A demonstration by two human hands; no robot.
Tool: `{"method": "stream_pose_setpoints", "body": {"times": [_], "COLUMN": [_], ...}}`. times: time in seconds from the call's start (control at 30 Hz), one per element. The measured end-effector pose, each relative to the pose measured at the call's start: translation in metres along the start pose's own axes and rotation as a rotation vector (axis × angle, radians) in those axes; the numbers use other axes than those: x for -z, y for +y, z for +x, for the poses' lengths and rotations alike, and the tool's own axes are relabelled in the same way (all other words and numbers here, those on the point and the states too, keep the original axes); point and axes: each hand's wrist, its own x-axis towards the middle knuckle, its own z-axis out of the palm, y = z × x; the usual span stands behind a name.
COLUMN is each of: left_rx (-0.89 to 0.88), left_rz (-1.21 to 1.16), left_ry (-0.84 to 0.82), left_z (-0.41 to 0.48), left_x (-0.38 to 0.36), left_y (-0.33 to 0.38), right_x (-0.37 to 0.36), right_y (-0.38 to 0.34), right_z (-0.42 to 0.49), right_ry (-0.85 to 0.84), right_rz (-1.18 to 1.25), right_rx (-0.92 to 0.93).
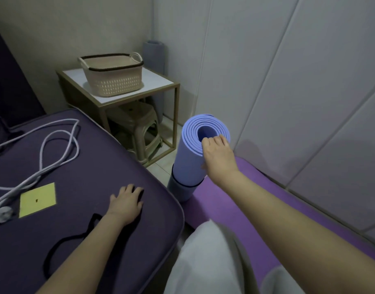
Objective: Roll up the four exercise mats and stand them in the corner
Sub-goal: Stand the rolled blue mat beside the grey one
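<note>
A rolled blue mat [189, 153] stands upright between the bed and the wall, its spiral end facing up. My right hand [217, 154] grips its top rim, fingers hooked into the roll. Its lower end sits inside or against a grey-blue roll [179, 190] with a dark edge. A purple mat [246, 211] lies flat on the floor along the wall, under my arm. Another grey rolled mat [153, 54] stands upright in the far corner behind the side table. My left hand [126, 203] rests flat on the dark purple mattress [97, 158].
A gold-framed side table [159, 83] carries a beige basket [113, 76], with a plastic stool [140, 128] under it. White cable [55, 149], a yellow note [38, 198] and a black strap [76, 238] lie on the mattress. Panelled wall on the right.
</note>
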Motion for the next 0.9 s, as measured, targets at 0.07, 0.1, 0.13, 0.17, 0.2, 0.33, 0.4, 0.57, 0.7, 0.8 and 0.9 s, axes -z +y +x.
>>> {"method": "stream_pose_setpoints", "body": {"times": [0.07, 0.1, 0.13, 0.17, 0.2, 0.33, 0.4, 0.57, 0.7, 0.8, 0.9], "left_rx": [0.002, 0.005, 0.008, 0.012, 0.017, 0.047, 0.052, 0.068, 0.085, 0.085, 0.105], "left_rz": [0.018, 0.023, 0.024, 0.021, 0.017, 0.000, 0.001, 0.050, 0.059, 0.074, 0.110], "left_ry": [-0.026, -0.043, -0.058, -0.069, -0.077, -0.117, -0.132, -0.105, -0.065, -0.055, -0.061], "left_z": [0.003, 0.005, 0.006, 0.009, 0.011, 0.015, 0.018, 0.035, 0.062, 0.085, 0.113], "left_x": [0.005, 0.007, 0.009, 0.010, 0.011, 0.015, 0.015, 0.018, 0.024, 0.026, 0.030], "left_y": [0.002, 0.004, 0.005, 0.007, 0.008, 0.016, 0.018, 0.018, 0.014, 0.009, 0.005], "right_x": [-0.001, -0.002, -0.003, -0.005, -0.006, -0.004, -0.002, -0.007, -0.021, -0.036, -0.050], "right_y": [0.005, 0.008, 0.011, 0.015, 0.020, 0.035, 0.043, 0.054, 0.062, 0.068, 0.072], "right_z": [0.004, 0.005, 0.005, 0.004, 0.004, 0.006, 0.014, 0.042, 0.078, 0.106, 0.133], "right_ry": [-0.020, -0.031, -0.032, -0.033, -0.034, -0.022, 0.023, 0.139, 0.163, 0.147, 0.081], "right_rz": [0.005, 0.013, 0.020, 0.025, 0.038, 0.097, 0.111, 0.134, 0.139, 0.127, 0.106], "right_rx": [-0.026, -0.033, -0.040, -0.047, -0.052, -0.029, -0.001, 0.037, 0.039, 0.051, 0.094]}}
